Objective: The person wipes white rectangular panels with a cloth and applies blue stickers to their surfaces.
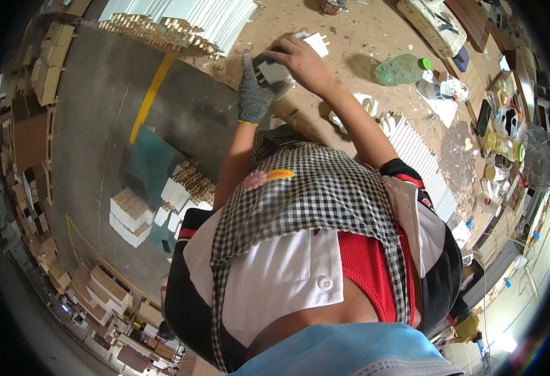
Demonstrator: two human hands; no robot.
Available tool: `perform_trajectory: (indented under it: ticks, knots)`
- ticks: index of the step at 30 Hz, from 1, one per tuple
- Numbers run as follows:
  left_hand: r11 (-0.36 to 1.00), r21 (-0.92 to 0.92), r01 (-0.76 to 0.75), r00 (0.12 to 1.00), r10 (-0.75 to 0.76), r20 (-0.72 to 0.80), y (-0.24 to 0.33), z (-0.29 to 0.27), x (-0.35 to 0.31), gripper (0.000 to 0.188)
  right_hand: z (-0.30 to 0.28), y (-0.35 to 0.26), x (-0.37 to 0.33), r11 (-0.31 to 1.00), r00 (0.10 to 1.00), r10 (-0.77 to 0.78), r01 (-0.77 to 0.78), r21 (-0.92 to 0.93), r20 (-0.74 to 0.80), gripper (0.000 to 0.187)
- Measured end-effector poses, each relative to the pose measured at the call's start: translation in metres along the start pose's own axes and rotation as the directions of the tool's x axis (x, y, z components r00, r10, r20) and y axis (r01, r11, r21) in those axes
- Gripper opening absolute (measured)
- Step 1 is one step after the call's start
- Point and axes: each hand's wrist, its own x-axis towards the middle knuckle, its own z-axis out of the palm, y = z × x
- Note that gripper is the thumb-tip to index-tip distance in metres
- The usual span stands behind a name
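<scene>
A: Where's the white block [275,72]?
B: Top centre, on desk [350,37]. Gloved left hand [254,94] braces it, bare right hand [300,59] clasps top.
A: Handling?
B: Prob. light, stiff; take by long edges.

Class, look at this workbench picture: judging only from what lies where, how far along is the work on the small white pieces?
Seemingly done: white pieces stacked on the floor and a row of white slats on the bench. In hand: the gloved left hand steadies a small white block while the bare right hand presses on top of it. Seemingly left: the long white strips piled at the bench's far end. The share finished cannot be told.
</scene>
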Motion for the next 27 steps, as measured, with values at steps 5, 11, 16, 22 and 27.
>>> perform_trajectory:
  ticks: [5,11,16,22,27]
  knots:
    - [0.446,0.809,-0.383,0.895,0.396,0.205,-0.010,-0.015,-0.008,0.110,0.000,0.056,-0.017,0.960,0.982,0.170,-0.185,-0.211,-0.087,0.033]
    - [0.946,0.313,-0.085,0.995,0.095,-0.015,-0.003,-0.009,0.003,0.060,0.001,0.002,0.007,0.996,0.999,0.034,-0.035,0.080,0.009,0.030]
    - [0.564,0.756,-0.332,0.934,0.308,0.181,-0.010,-0.024,0.000,0.055,-0.002,-0.006,0.001,0.993,1.000,-0.006,0.005,0.118,0.012,0.030]
    - [0.839,0.467,-0.280,0.960,0.245,0.135,-0.009,-0.024,-0.005,0.046,-0.001,-0.025,-0.018,0.991,0.993,-0.034,0.018,0.134,0.116,0.031]
    - [0.997,-0.004,0.075,0.996,-0.076,-0.049,-0.006,-0.039,0.012,0.053,0.002,-0.022,-0.032,0.997,0.973,-0.063,0.069,-0.023,0.220,0.032]
